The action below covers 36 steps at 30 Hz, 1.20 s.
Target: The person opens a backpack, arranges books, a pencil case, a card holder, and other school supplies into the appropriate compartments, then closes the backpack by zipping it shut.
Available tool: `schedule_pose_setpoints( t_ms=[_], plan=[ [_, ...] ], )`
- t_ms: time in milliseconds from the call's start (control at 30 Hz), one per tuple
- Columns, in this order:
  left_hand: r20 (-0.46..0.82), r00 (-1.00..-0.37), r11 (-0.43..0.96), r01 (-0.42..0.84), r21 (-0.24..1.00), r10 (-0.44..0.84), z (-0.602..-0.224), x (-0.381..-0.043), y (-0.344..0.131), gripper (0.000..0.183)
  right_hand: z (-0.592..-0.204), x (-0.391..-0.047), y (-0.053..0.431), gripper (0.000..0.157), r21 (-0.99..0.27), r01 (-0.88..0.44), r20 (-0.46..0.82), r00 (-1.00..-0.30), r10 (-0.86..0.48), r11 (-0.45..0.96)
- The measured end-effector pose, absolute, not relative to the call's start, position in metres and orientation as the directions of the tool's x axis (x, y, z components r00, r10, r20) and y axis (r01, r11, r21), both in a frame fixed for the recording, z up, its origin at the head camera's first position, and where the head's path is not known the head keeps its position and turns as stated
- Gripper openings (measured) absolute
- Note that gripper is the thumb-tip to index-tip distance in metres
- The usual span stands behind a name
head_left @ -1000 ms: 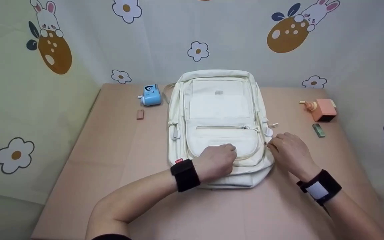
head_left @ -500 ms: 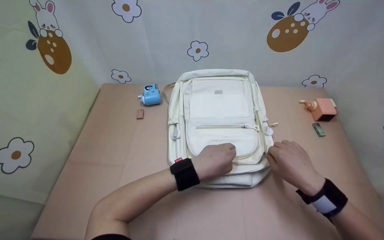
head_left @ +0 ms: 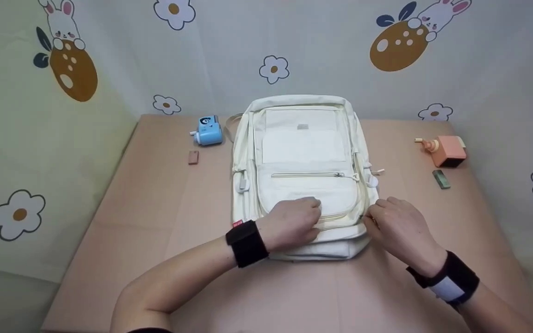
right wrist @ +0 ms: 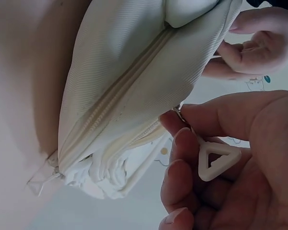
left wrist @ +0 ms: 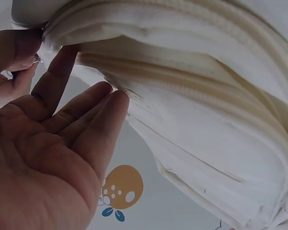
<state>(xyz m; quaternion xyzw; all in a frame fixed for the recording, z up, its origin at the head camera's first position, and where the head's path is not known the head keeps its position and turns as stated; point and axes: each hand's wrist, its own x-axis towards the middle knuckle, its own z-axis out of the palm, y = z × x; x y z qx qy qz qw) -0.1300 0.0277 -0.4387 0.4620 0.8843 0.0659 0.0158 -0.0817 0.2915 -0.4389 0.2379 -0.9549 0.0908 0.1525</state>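
A cream backpack [head_left: 303, 148] lies on the table, its front pocket and zipped panels facing up. My left hand [head_left: 292, 222] is over its lower part; in the left wrist view the thumb and index finger pinch the fabric edge beside an open zipped compartment [left wrist: 182, 100], while the other fingers stretch out beneath. At the bag's lower right side, my right hand [head_left: 398, 231] pinches a zipper pull. The pull's white triangular loop [right wrist: 203, 160] hangs against the curled fingers in the right wrist view. Zipper teeth [right wrist: 146, 132] run along the bag close to those fingertips.
Left of the backpack stand a blue crank pencil sharpener [head_left: 209, 132] and a small reddish-brown block [head_left: 193, 157]. To the right are an orange crank pencil sharpener [head_left: 449, 151] and a green block [head_left: 441, 179]. A patterned curtain [head_left: 220, 51] encloses the table [head_left: 155, 199].
My right hand has drawn the zipper pull down the bag's right side toward the near corner. The left hand has shifted slightly left, still gripping the fabric.
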Motion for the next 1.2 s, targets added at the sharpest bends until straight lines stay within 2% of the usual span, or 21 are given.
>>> schedule_pose_setpoints(
  t_ms=[200, 433, 900, 1200],
  plan=[
    [0.040, -0.583, 0.577, 0.810, 0.106, 0.811, -0.437, -0.124, -0.001, 0.020, -0.440, -0.081, 0.293, 0.023, -0.123, -0.455, 0.315, -0.861, -0.400, 0.882],
    [0.133, -0.579, 0.569, 0.816, 0.103, 0.805, -0.447, -0.121, -0.027, 0.023, -0.441, -0.080, 0.295, 0.019, -0.132, -0.429, 0.292, -0.878, -0.378, 0.894],
    [0.221, -0.618, 0.601, 0.786, 0.146, 0.755, -0.459, -0.122, -0.031, 0.013, -0.444, -0.080, 0.288, 0.020, -0.270, -0.355, 0.234, -0.926, -0.296, 0.895],
    [0.216, -0.635, 0.610, 0.773, 0.175, 0.742, -0.459, -0.122, -0.031, 0.011, -0.438, -0.075, 0.274, 0.023, -0.387, -0.352, 0.162, -0.936, -0.313, 0.852]
  ],
)
